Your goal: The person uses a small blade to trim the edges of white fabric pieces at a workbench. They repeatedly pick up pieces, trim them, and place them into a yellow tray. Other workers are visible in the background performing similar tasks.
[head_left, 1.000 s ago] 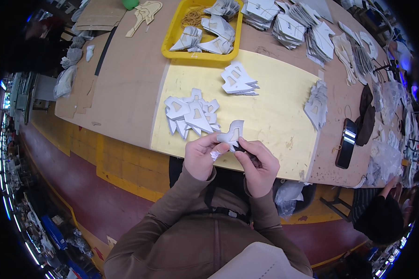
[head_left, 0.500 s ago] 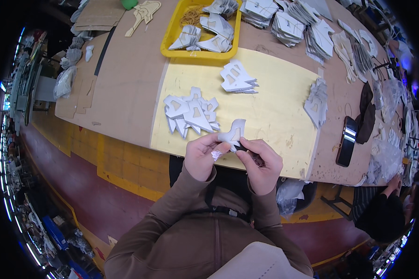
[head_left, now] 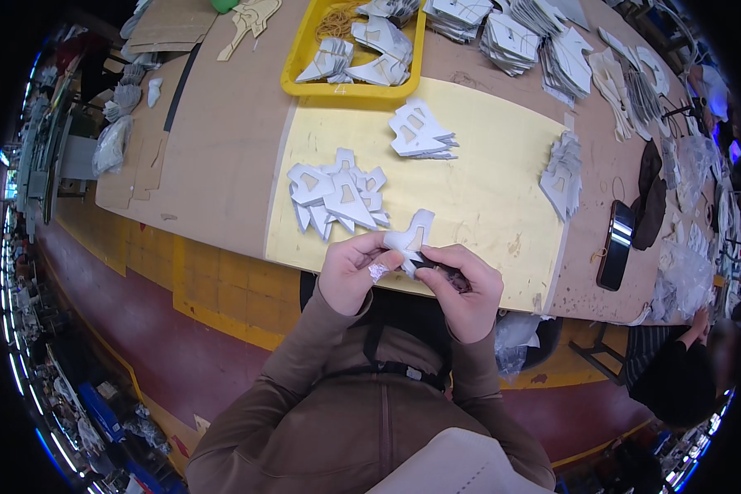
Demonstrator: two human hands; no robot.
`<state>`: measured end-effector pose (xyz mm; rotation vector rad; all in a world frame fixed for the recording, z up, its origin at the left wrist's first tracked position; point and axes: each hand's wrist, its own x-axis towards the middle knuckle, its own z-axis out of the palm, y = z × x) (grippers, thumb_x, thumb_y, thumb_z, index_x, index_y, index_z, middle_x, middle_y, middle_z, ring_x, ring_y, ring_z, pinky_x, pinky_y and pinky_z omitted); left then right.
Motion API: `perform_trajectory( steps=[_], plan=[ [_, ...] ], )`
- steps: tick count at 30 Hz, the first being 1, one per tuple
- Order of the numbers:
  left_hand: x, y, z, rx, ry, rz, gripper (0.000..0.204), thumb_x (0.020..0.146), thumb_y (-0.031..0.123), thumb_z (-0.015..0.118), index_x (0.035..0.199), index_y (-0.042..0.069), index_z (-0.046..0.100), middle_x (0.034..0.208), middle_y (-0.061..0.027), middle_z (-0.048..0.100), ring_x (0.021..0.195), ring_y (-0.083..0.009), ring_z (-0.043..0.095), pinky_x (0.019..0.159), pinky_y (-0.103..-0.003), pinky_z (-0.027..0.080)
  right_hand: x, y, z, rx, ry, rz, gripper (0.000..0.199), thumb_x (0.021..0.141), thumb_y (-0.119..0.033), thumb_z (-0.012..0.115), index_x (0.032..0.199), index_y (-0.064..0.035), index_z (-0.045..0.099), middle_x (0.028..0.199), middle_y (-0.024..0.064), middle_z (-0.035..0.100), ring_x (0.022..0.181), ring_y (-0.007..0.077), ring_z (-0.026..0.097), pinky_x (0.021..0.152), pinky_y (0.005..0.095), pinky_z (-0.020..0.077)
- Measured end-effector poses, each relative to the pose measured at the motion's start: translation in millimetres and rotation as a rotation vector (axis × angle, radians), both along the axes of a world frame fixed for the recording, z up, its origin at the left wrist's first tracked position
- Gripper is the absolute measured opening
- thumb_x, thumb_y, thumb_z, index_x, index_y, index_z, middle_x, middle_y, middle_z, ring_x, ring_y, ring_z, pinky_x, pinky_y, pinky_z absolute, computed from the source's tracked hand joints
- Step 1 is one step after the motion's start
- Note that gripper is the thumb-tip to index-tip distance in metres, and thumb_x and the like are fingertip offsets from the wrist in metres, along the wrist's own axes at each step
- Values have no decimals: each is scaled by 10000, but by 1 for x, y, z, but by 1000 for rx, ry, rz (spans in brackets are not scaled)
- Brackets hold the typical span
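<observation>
A white cut shoe-upper piece (head_left: 417, 232) with a beige patch is held over the table's near edge. My left hand (head_left: 350, 270) pinches its left side; a silvery wrap shows on the thumb. My right hand (head_left: 468, 292) is closed at the piece's lower right, gripping a small dark object (head_left: 443, 272) whose kind I cannot make out. Just beyond my left hand lies a loose heap of similar white pieces (head_left: 337, 193). A smaller stack of white pieces (head_left: 420, 130) sits farther off, and another stack (head_left: 561, 177) stands at the right.
A yellow sheet (head_left: 486, 189) covers the middle of the brown table. Behind it stands a yellow tray (head_left: 350, 89) holding bundled pieces and rubber bands. Stacks of white pieces (head_left: 510, 45) line the back right. A phone (head_left: 615, 247) lies at the right, and another person (head_left: 675, 370) is nearby.
The held piece has turned slightly between my fingers, its upper end leaning a bit more to the right. Both hands keep their grip in nearly the same place.
</observation>
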<state>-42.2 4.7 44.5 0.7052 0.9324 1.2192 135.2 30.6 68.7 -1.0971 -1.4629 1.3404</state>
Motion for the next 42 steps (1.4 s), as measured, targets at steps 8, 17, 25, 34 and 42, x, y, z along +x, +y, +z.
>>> perform_trajectory(
  steps=[8, 17, 25, 34, 42],
  plan=[
    [-6, 1, 5, 37, -26, -93, 230, 941, 18, 573, 1144, -89, 593, 993, -87, 664, 908, -98, 618, 806, -237, 493, -2, -6, -2, -242, 129, -34, 232, 796, 21, 736, 1023, 15, 689, 883, 67, 677, 744, 65, 616, 639, 183, 478],
    [-12, 3, 10, -5, 25, -161, 237, 938, 23, 577, 1142, -96, 592, 988, -80, 660, 915, -99, 618, 826, -239, 503, 8, 1, 11, -59, -84, 73, 231, 785, 14, 745, 1010, -5, 694, 854, 45, 673, 721, 53, 596, 623, 189, 472],
    [-10, 1, 10, -66, -18, -204, 250, 938, 35, 583, 1147, -102, 590, 1001, -90, 660, 932, -112, 626, 835, -253, 512, 6, -5, 8, -174, -53, 18, 241, 768, -2, 768, 992, 5, 680, 844, 46, 676, 718, 59, 605, 628, 202, 485],
    [-16, 2, 8, -86, -77, -243, 252, 933, 40, 595, 1142, -100, 595, 1001, -92, 661, 932, -114, 626, 842, -255, 511, 13, 5, 12, 42, -80, 127, 233, 742, 21, 771, 962, 14, 695, 864, 96, 694, 732, 119, 657, 627, 226, 510],
    [-15, 1, 9, -50, -30, -257, 262, 931, 46, 596, 1146, -104, 593, 1006, -93, 662, 939, -112, 622, 846, -253, 505, 13, 1, 8, -74, -43, 116, 227, 757, 15, 767, 972, 21, 693, 877, 86, 694, 739, 103, 645, 646, 219, 503]
  ],
)
